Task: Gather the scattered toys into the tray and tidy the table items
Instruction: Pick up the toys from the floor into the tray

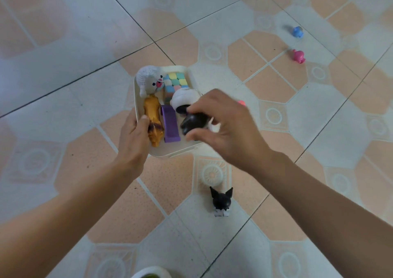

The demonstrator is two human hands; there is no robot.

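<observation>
A cream tray (pixel 170 151) is held above a tiled floor. My left hand (pixel 134 137) grips its left rim, thumb inside against a golden-brown animal toy (pixel 153 122). The tray also holds a white knitted animal (pixel 148 80), a pastel cube block (pixel 176 82), a purple band (pixel 170 123) and a white round toy (pixel 183 98). My right hand (pixel 225 122) is over the tray's right side, fingers pinching a black figure (pixel 192 123). Another black eared figure (pixel 221 201) stands on the floor below the tray.
A blue toy (pixel 297 31) and a pink toy (pixel 298 56) lie on the floor at far right. Something pink-red (pixel 241 103) peeks out behind my right hand. A white rim with green inside (pixel 152 274) shows at the bottom edge.
</observation>
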